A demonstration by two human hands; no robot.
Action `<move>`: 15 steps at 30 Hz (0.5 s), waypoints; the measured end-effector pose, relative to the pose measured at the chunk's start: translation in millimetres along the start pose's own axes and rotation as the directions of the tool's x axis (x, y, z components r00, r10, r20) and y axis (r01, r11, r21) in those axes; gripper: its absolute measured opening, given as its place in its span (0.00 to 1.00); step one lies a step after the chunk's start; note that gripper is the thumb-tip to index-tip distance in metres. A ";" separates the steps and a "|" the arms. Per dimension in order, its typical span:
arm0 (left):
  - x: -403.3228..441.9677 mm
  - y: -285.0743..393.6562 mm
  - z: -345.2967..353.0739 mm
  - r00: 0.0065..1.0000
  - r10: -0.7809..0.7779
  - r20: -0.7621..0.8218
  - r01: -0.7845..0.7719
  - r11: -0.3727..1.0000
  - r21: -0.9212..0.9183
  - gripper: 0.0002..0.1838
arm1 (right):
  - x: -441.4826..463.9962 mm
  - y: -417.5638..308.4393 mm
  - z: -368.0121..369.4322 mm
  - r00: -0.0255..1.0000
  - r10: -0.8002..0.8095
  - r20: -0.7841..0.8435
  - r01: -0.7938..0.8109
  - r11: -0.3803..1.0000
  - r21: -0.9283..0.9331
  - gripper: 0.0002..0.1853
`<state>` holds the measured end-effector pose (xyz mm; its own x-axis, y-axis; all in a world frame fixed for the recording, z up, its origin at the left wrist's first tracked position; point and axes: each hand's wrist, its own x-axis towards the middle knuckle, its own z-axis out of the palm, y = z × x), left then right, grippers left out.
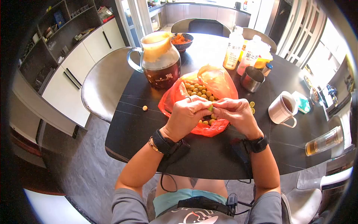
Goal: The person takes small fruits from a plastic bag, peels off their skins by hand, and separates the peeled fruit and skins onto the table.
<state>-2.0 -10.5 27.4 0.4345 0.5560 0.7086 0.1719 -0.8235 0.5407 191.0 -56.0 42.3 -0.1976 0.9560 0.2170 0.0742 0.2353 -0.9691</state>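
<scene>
Over an orange-red plastic bag (169, 98) on the dark table, my left hand (189, 114) and my right hand (235, 112) meet fingertip to fingertip. Both pinch a small green fruit (210, 108), mostly covered by my fingers. The bag lies open and holds many small round yellow-brown fruits (197, 89). Right of my right hand, a few small green pieces (252, 107) rest on the table. One pale round ball (145, 108) sits alone to the left of the bag.
Behind the bag stand a glass pitcher (161, 65) of dark liquid, a bowl of orange food (182, 42), drink bottles (234, 50) and a metal cup (253, 79). To the right are a white mug (282, 109), a tissue pack (301, 102) and a glass tumbler (323, 142).
</scene>
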 end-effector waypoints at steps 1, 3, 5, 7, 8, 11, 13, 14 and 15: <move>-0.5 0.3 -0.4 1.000 0.005 0.017 -0.006 1.000 0.026 0.09 | -0.2 1.4 1.2 1.000 -0.014 -0.010 0.014 1.000 0.002 0.12; -0.8 3.9 -1.6 1.000 0.019 0.022 -0.021 0.996 0.082 0.09 | -1.0 2.4 5.1 0.999 -0.027 -0.020 0.027 1.000 0.008 0.12; -2.0 4.8 -1.5 0.999 0.032 0.028 -0.036 0.990 0.140 0.09 | -1.7 0.5 9.9 0.996 -0.038 -0.082 0.036 0.999 -0.025 0.10; -2.9 4.9 -1.0 0.999 0.034 0.035 -0.038 0.991 0.132 0.10 | -1.9 3.2 8.2 0.996 -0.032 -0.086 0.027 0.998 -0.050 0.09; -3.1 5.9 -0.3 0.999 0.034 0.036 -0.039 0.990 0.134 0.10 | -1.7 3.7 7.1 0.996 -0.027 -0.090 0.020 0.997 -0.081 0.09; -3.3 7.8 1.2 0.998 0.051 0.030 -0.055 0.987 0.152 0.10 | -1.4 0.9 5.9 0.997 0.013 -0.075 -0.016 0.999 -0.043 0.09; -3.0 7.0 1.8 0.999 0.030 0.030 -0.034 0.990 0.139 0.10 | 0.0 -1.6 2.9 0.999 0.032 -0.038 -0.032 0.999 -0.014 0.09; -2.8 6.4 1.6 0.999 0.031 0.033 -0.035 0.990 0.136 0.10 | 0.1 -1.9 1.2 0.999 0.050 -0.002 -0.049 0.999 0.015 0.10; -2.6 5.4 0.7 0.999 0.013 0.043 -0.017 0.994 0.108 0.11 | 0.0 -0.3 -0.1 0.999 0.051 -0.006 -0.051 0.999 0.015 0.10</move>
<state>-1.6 -16.4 28.3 0.4741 0.5402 0.6953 0.2589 -0.8403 0.4764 191.1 -56.0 42.7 -0.1873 0.9679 0.1679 0.0696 0.1835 -0.9805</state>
